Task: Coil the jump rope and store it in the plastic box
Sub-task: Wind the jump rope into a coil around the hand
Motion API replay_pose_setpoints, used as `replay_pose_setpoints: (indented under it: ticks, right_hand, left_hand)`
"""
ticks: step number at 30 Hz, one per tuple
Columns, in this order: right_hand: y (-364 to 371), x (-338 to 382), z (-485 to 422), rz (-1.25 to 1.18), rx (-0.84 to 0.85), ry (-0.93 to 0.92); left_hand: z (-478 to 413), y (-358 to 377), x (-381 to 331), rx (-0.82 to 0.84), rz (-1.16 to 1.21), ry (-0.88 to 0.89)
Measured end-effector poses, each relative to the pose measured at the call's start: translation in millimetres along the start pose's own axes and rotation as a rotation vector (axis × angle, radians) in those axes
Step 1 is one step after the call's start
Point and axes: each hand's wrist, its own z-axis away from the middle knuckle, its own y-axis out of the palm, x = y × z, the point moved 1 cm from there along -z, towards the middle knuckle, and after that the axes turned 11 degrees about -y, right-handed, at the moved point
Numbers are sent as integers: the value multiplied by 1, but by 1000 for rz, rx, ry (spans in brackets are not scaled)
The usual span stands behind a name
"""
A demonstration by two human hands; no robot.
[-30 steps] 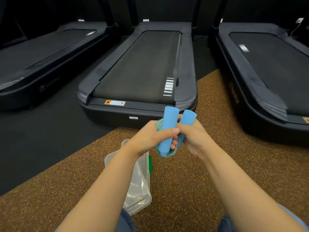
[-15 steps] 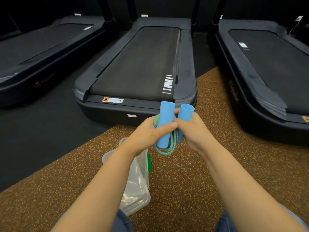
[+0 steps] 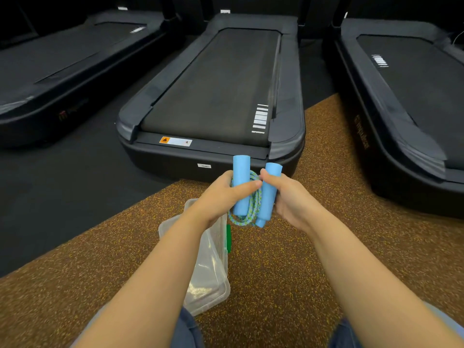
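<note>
The jump rope [image 3: 248, 212] has two light-blue foam handles and a blue-green braided cord wound in a small coil between them. My left hand [image 3: 223, 197] grips the left handle [image 3: 241, 184] and the coil, thumb across the front. My right hand [image 3: 288, 197] holds the right handle [image 3: 270, 194]; both handles stand upright side by side, slightly apart. The clear plastic box [image 3: 213, 267] with a green latch lies on the floor below my left forearm, which hides part of it. Its lid state is unclear.
Three black treadmills stand ahead: one at the left [image 3: 62, 71], one in the middle [image 3: 213, 96] just beyond my hands, one at the right [image 3: 414, 96]. I am over brown speckled rubber flooring [image 3: 301, 259]; dark flooring lies to the left. My knees show at the bottom edge.
The two handles have spread slightly apart, and more of the coiled cord hangs visible below my left hand. My hands stay at about the same spot above the box.
</note>
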Motion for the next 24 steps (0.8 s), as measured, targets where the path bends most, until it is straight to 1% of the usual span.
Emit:
replay_pose_setpoints:
  ticks: [3, 5, 7, 8, 11, 13, 16, 17, 19, 21, 22, 23, 24]
  right_hand:
    - [8, -5, -2, 106, -34, -96]
    - [12, -7, -3, 165, -42, -93]
    - [13, -9, -2, 221, -40, -54]
    - [13, -11, -2, 235, -37, -27]
    - [17, -20, -4, 154, 19, 80]
    - [24, -26, -5, 99, 71, 158]
    - [35, -30, -10, 57, 120, 205]
    - [38, -32, -12, 69, 130, 209]
    - [42, -35, -18, 190, 139, 206]
    - [45, -36, -20, 344, 168, 171]
    - [46, -37, -20, 406, 183, 124]
    - [44, -37, -21, 469, 201, 39]
    - [41, -37, -21, 544, 236, -88]
  left_hand:
    - [-4, 0, 2, -75, 9, -22]
    - [-7, 2, 5, -56, -20, -37]
    - [-4, 5, 5, 19, -56, -48]
    - [-4, 6, 8, 28, -73, -71]
    - [-3, -1, 16, -13, -87, -140]
    - [-1, -5, 23, 23, -35, -158]
    - [4, -10, 33, -16, 110, -247]
    - [5, -12, 36, -24, 164, -285]
    - [4, -16, 38, -16, 243, -352]
    - [5, -21, 37, 17, 280, -409]
    - [5, -25, 35, 31, 286, -433]
    - [4, -30, 33, 49, 271, -456]
    - [4, -35, 31, 70, 247, -479]
